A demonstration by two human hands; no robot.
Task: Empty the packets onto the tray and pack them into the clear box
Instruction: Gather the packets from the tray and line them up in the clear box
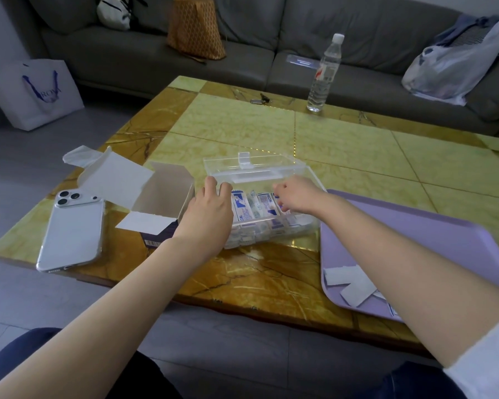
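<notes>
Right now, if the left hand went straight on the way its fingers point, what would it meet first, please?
Probably the clear lid at the back of the clear box; the left hand looks close to it, though depth is unclear.

Purple tray (444,236) cut by right edge, forearm covering part; right hand (296,197) fingers curled from sight; packets (242,208) print unreadable.
</notes>
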